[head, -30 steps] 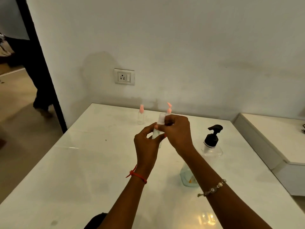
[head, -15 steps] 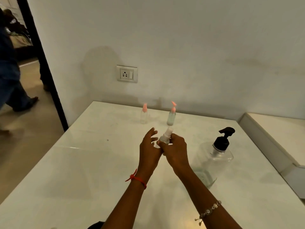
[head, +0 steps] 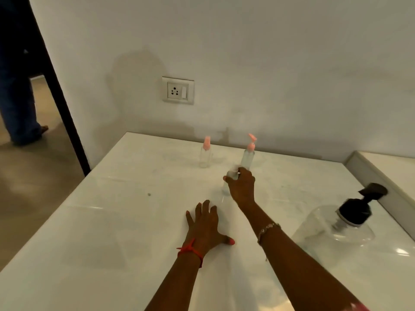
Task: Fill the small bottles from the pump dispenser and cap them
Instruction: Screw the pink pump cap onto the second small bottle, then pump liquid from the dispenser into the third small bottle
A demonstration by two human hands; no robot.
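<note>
My right hand (head: pixel 241 187) grips a small clear bottle with a white cap (head: pixel 229 181), holding it upright at the white table's middle. Just behind it stands a small bottle with a pink pump top (head: pixel 248 157). A second pink-topped small bottle (head: pixel 205 154) stands further left near the wall. My left hand (head: pixel 205 225) rests flat on the table with fingers spread, holding nothing. The large clear pump dispenser with a black pump head (head: pixel 350 218) stands at the right, blurred.
The white table (head: pixel 112 221) runs up to the wall, which carries a power socket (head: pixel 178 90). A raised white ledge (head: pixel 381 171) borders the table at the right. At the left is a doorway with a person's legs (head: pixel 20 97).
My left hand has let go of the bottle and dropped flat onto the table. My right hand has carried the capped bottle forward, close to the pink-topped bottles.
</note>
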